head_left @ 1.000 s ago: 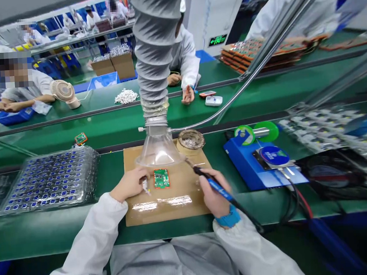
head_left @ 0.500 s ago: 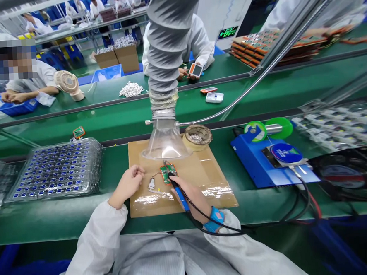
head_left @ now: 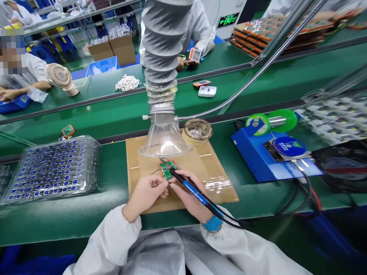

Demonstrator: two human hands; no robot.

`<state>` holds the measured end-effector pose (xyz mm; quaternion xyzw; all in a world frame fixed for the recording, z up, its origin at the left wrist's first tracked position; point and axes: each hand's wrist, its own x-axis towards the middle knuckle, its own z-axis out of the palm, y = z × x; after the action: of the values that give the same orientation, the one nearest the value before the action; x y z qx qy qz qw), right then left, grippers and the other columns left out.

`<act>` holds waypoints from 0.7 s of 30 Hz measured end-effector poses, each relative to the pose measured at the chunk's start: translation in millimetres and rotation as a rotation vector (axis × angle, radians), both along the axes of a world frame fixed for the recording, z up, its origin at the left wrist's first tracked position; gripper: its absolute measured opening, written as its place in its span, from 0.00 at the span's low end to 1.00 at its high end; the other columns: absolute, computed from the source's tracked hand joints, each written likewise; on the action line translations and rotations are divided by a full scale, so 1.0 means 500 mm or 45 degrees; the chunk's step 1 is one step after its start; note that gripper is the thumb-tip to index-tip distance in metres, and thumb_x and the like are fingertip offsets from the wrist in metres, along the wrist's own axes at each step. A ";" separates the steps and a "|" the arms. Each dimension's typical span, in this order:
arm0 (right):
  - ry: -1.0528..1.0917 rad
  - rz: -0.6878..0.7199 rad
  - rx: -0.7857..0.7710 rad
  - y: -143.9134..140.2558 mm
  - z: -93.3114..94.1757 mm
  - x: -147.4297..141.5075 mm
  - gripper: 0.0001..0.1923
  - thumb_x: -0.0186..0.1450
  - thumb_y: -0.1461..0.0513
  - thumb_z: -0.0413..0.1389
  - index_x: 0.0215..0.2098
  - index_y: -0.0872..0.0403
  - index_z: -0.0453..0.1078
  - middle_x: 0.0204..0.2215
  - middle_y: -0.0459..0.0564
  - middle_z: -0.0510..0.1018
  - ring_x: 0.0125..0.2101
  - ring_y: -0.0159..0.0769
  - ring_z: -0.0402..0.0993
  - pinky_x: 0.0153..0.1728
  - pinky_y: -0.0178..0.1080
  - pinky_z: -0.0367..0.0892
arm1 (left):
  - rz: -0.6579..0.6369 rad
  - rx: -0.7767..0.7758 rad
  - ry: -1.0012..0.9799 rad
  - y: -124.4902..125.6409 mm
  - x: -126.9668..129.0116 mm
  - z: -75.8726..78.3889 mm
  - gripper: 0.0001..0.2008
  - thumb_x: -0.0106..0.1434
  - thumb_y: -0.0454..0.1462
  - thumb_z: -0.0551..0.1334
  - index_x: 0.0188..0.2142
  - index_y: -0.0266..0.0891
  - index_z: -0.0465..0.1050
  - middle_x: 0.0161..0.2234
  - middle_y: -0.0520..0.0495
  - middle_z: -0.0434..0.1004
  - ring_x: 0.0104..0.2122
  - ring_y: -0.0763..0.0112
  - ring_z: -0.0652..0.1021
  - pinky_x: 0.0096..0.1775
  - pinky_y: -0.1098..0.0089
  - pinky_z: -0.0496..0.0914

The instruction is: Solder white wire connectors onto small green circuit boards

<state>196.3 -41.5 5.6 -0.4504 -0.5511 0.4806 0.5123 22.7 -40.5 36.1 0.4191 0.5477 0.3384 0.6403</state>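
Observation:
A green circuit board [head_left: 166, 172] with an orange rim lies on the brown cardboard sheet [head_left: 213, 162], below the clear fume hood. My right hand [head_left: 191, 197] is closed around a blue and black soldering iron [head_left: 194, 190]. The iron's tip end reaches over the board, and its cable trails right past my wrist. My left hand [head_left: 148, 194] is at the board's lower left, its fingers curled and pinched together close to my right fingertips. What they pinch is hidden. A thin dark wire shows at the board's left edge; the small white part is out of sight behind my left hand.
A clear fume hood [head_left: 165, 140] hangs from the grey hose above the cardboard. Behind it stands a round pot [head_left: 198, 130]. Stacked clear trays [head_left: 53, 168] of blue parts are left; a blue solder feeder [head_left: 253, 158] is right. Co-workers sit across the green bench.
My left hand has moved right to the board and closed its fingers, covering the white part. The soldering iron now lies more slanted, its handle pointing lower right.

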 end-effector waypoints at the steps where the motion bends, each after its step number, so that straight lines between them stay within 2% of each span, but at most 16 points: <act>1: 0.000 -0.018 -0.002 0.001 0.003 -0.002 0.14 0.65 0.60 0.65 0.48 0.49 0.72 0.36 0.47 0.85 0.36 0.37 0.84 0.39 0.40 0.80 | -0.002 -0.007 0.000 0.000 0.001 -0.001 0.21 0.56 0.52 0.73 0.30 0.36 0.75 0.26 0.47 0.79 0.27 0.72 0.79 0.32 0.71 0.76; 8: -0.003 -0.077 -0.070 0.010 0.000 -0.013 0.13 0.63 0.59 0.66 0.46 0.48 0.74 0.34 0.46 0.84 0.35 0.37 0.84 0.40 0.40 0.79 | 0.055 0.109 0.064 0.005 -0.002 -0.005 0.17 0.57 0.48 0.73 0.31 0.36 0.77 0.28 0.45 0.82 0.29 0.70 0.80 0.36 0.70 0.76; 14: 0.047 -0.040 -0.139 0.016 -0.009 -0.024 0.13 0.63 0.59 0.66 0.46 0.49 0.74 0.33 0.46 0.84 0.34 0.37 0.83 0.39 0.40 0.79 | 0.036 0.117 0.048 0.014 -0.015 -0.011 0.16 0.58 0.47 0.72 0.31 0.36 0.77 0.29 0.44 0.83 0.30 0.69 0.81 0.37 0.69 0.76; 21: 0.058 -0.142 -0.098 0.021 0.001 -0.034 0.12 0.62 0.59 0.65 0.44 0.48 0.74 0.32 0.45 0.83 0.32 0.36 0.83 0.37 0.39 0.80 | 0.004 0.138 0.133 0.026 -0.021 -0.005 0.15 0.59 0.47 0.71 0.30 0.37 0.78 0.30 0.44 0.84 0.31 0.67 0.81 0.38 0.68 0.76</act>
<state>179.3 -31.2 6.3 -0.4887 -0.4946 0.4823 0.5329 11.9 -27.5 33.4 0.4693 0.5619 0.3461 0.5867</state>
